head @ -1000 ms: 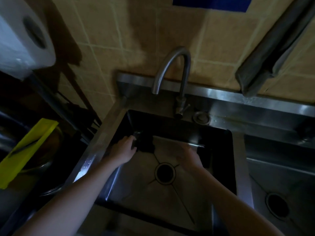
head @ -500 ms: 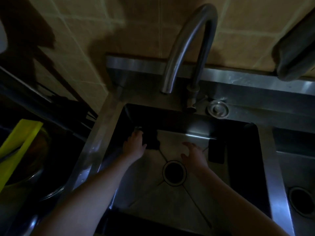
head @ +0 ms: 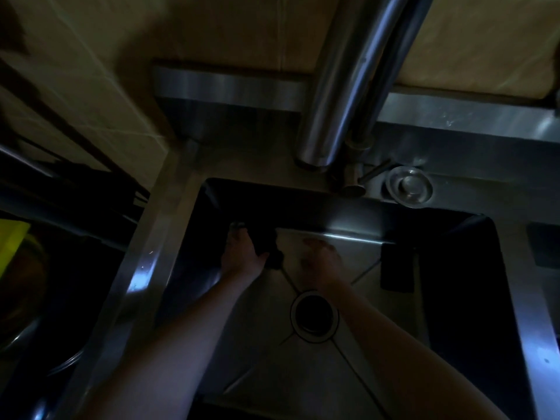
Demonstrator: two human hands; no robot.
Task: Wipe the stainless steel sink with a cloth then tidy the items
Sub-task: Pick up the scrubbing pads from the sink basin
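The stainless steel sink (head: pixel 157 256) fills the dim view, its round drain (head: pixel 314 316) in the middle of the basin floor. My left hand (head: pixel 242 256) is at the far left of the basin and grips a dark cloth (head: pixel 268 247) against the bottom near the back wall. My right hand (head: pixel 319 262) lies flat on the basin floor just right of the cloth, fingers spread, holding nothing. A dark rectangular object (head: pixel 397 268) stands in the basin to the right of my right hand.
The curved faucet (head: pixel 342 95) hangs close over the back of the basin, with its lever (head: pixel 368 175) and a round metal cap (head: pixel 409 187) on the rear ledge. A yellow item (head: pixel 10 247) and dark cookware sit to the left. Tiled wall behind.
The view has moved closer and lower over the basin. Both hands stay near the back wall; the left hand has closed more tightly on the cloth.
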